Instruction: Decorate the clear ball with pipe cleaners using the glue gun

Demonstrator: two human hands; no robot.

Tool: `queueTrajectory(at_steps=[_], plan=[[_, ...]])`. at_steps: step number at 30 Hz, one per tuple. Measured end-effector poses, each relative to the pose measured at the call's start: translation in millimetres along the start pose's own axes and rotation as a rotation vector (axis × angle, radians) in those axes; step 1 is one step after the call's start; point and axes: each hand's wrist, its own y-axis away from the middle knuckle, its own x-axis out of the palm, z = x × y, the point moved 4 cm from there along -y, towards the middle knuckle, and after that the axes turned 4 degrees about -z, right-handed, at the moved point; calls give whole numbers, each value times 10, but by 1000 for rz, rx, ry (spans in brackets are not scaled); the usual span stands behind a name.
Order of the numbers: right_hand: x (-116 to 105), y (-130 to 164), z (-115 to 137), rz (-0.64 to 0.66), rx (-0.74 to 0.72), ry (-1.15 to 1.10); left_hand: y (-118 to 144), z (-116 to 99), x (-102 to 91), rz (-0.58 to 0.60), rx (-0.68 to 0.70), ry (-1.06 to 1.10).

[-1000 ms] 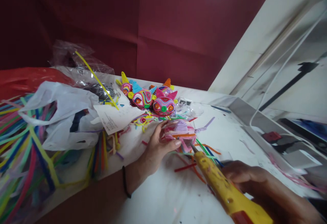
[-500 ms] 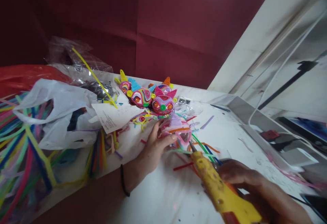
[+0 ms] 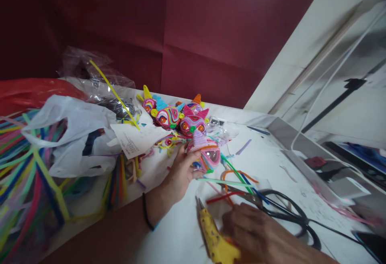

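Head: glue gun (image 3: 212, 234) now lower; left hand (image 3: 180, 172) holds pink figure (image 3: 204, 154), right hand (image 3: 251, 230) grip unclear.

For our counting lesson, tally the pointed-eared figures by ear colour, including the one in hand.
Yellow-eared figure: 1
Blue-eared figure: 1
Orange-eared figure: 1
Pink-eared figure: 1
Lilac-eared figure, held in the left hand: 1
Total: 5
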Motion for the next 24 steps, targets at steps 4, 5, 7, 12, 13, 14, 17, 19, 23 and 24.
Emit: queueTrajectory(at_steps=[4,5,7,12,13,14,17,19,23,24], plan=[[-165,-287,-156,-229,180,-146,25,2,19,46,32,-42],[-181,-346,-203,-294,212,-168,31,7,23,50,36,-55],[-187,-448,-295,-413,278,-166,45,20,30,51,35,-70],[-124,-631,-417,-520,386,-207,86,15,53,36,41,-89],[-111,-654,-426,-519,397,-227,90,10,57,35,44,-95],[-103,-672,-431,-522,405,-242,91,6,59,37,46,-100],[-87,-705,-432,-536,415,-267,77,4,42,35,71,-121],[-78,-721,-430,-541,422,-276,61,10,15,25,103,-149],[-60,-752,-429,-535,439,-283,45,31,-19,-10,129,-154],[-54,-757,-430,-530,445,-287,46,33,-14,-7,130,-146]])
